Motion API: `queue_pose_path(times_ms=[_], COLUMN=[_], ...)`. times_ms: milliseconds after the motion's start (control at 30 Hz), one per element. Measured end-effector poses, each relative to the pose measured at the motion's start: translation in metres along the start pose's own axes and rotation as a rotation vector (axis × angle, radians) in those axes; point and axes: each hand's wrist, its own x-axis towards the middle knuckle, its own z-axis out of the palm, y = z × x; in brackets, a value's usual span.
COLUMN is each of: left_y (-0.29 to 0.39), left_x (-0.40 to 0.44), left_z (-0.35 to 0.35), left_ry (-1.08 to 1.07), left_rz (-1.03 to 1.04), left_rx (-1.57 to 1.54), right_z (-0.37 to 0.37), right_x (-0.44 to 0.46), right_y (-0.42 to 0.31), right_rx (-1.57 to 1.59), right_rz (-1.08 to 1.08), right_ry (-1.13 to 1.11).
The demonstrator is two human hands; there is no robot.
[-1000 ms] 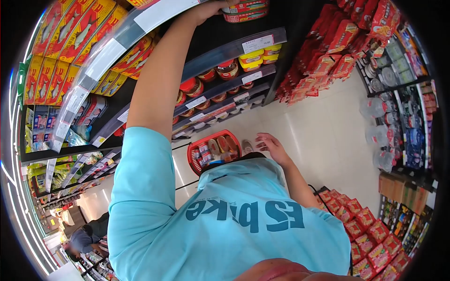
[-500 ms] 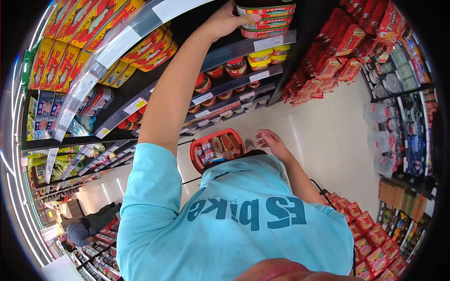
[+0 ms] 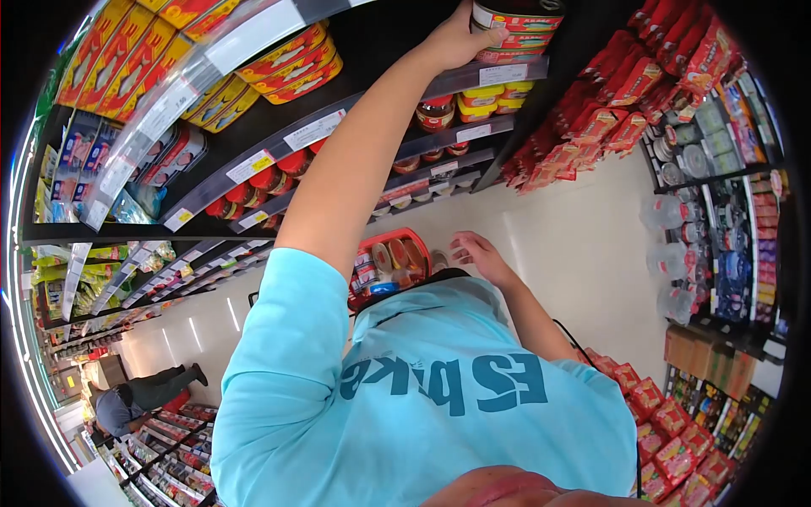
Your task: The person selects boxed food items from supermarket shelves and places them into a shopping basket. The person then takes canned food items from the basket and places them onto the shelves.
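My left hand (image 3: 463, 40) reaches up to a shelf at the top of the view. Its thumb lies along the side of the top fish can (image 3: 519, 19), a flat tin with a dark lid and a red label; its other fingers are partly hidden behind. More such tins (image 3: 514, 49) are stacked beneath it. Low by my body, my right hand (image 3: 480, 256) hangs open with nothing in it, fingers apart. Near it, partly covered by my left arm, is a red shopping basket (image 3: 408, 232) holding several tins and packs.
Shelf edges with price tags (image 3: 314, 128) run below my left arm, with jars (image 3: 435, 114) and yellow-lidded tubs (image 3: 477, 108) underneath. Red packets (image 3: 604, 127) hang at the right end. Red packs (image 3: 663, 422) are piled behind my right side. Another person (image 3: 127, 406) bends at the far left.
My left hand and the tins appear farther right in the view, and my left arm covers more of the basket. The grip on the top tin looks the same.
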Motion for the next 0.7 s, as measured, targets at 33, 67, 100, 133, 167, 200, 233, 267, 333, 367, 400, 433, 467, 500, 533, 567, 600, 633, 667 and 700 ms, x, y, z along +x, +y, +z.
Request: queue_pose_path(times_ms=[33,67,100,133,167,200,233,267,333,367,400,433,467,500,533,567,600,633,667,700], left_y=[-0.002,-0.005,0.001,0.005,0.008,0.006,0.0,-0.01,-0.042,-0.061,-0.083,-0.101,-0.126,-0.165,-0.168,-0.167,-0.168,-0.174,-0.172,-0.167], left_x=[-0.011,-0.03,-0.062,-0.089,-0.126,-0.167,-0.212,-0.254,-0.357,-0.408,-0.459,-0.507,-0.561,-0.62,-0.651,-0.68,-0.706,-0.727,-0.737,-0.74], left_z=[-0.002,-0.004,-0.011,-0.014,-0.015,-0.015,-0.015,-0.016,-0.021,-0.028,-0.033,-0.039,-0.045,-0.047,-0.049,-0.049,-0.047,-0.044,-0.048,-0.053], left_ry=[0.004,0.033,0.07,-0.021,0.011,0.034,-0.038,-0.093,-0.12,-0.17,-0.114,-0.122,-0.094,-0.057,-0.05,-0.008,0.031,0.057,0.057,0.08], left_rz=[0.001,0.051,0.084,0.052,0.271,0.48,0.386,0.304,-0.064,-0.364,-0.732,-0.833,-0.698,-0.761,-0.775,-0.929,-1.084,-1.111,-1.124,-1.221], left_rx=[-0.005,0.345,0.691,0.733,0.95,1.161,0.947,0.734,0.57,0.433,0.127,0.334,0.352,0.301,0.285,0.235,0.181,0.197,0.184,0.019], right_z=[0.002,0.002,0.008,0.006,0.003,0.004,0.009,0.015,0.029,0.038,0.046,0.051,0.056,0.063,0.072,0.08,0.088,0.095,0.099,0.103], right_x=[0.0,0.002,0.001,0.003,0.008,0.009,0.004,0.005,0.005,0.006,0.007,0.008,0.01,0.01,0.011,0.014,0.016,0.018,0.024,0.03], right_y=[0.001,0.004,0.013,0.023,0.037,0.053,0.06,0.058,0.071,0.077,0.089,0.101,0.113,0.125,0.135,0.146,0.157,0.17,0.185,0.2], right_rx=[-0.005,-0.019,-0.039,-0.045,0.092,0.234,0.321,0.401,0.412,0.434,0.427,0.533,0.639,0.647,0.639,0.636,0.632,0.625,0.618,0.611], right_rz=[0.003,0.016,0.044,0.07,0.066,0.076,0.133,0.179,0.237,0.289,0.32,0.351,0.375,0.396,0.415,0.452,0.492,0.513,0.531,0.549], right_ry=[0.002,0.043,0.079,0.072,0.061,0.056,0.078,0.102,0.185,0.244,0.245,0.275,0.307,0.326,0.333,0.389,0.447,0.456,0.483,0.511])
